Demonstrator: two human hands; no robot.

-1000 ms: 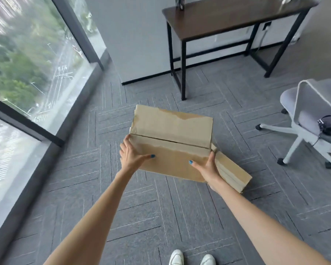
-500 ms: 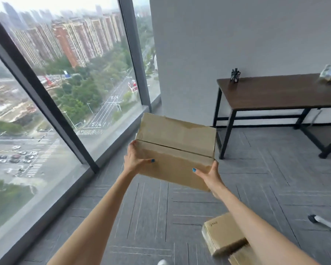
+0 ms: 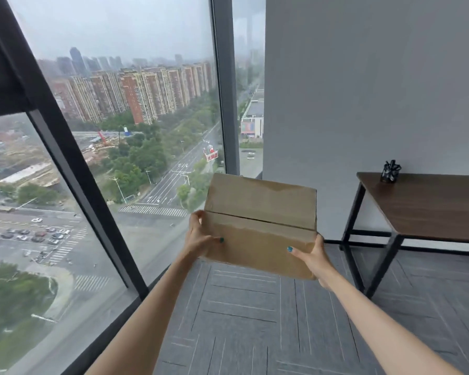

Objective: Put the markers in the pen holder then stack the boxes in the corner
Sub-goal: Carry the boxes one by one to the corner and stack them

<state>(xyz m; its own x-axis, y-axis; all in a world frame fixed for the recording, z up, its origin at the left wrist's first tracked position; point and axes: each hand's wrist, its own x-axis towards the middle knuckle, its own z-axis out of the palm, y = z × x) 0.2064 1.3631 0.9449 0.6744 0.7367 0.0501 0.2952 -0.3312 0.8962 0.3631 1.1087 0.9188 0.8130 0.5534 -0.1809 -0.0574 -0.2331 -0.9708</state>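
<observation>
Raised higher since the earlier frame, the closed brown cardboard box (image 3: 260,226) sits in mid-air before the window corner, left hand (image 3: 199,239) and right hand (image 3: 313,257) clamping its ends, thumbs on top; remaining fingers hidden underneath. Black pen holder (image 3: 390,171) on the dark wooden table (image 3: 431,207) is blurry.

The box (image 3: 260,226) is plain brown corrugated cardboard, matt and slightly scuffed, with a paler, rubbed-looking patch along its top flap and a dark seam where the flaps meet. The bench (image 3: 428,209) has a dark wood-grain top with a faint satin sheen on matt black metal legs, and the floor (image 3: 255,320) is grey, short-pile carpet tile with thin woven lines. The wall (image 3: 363,90) is smooth, matt grey paint beside glossy window glass (image 3: 133,131) set in dark matt metal frames.
</observation>
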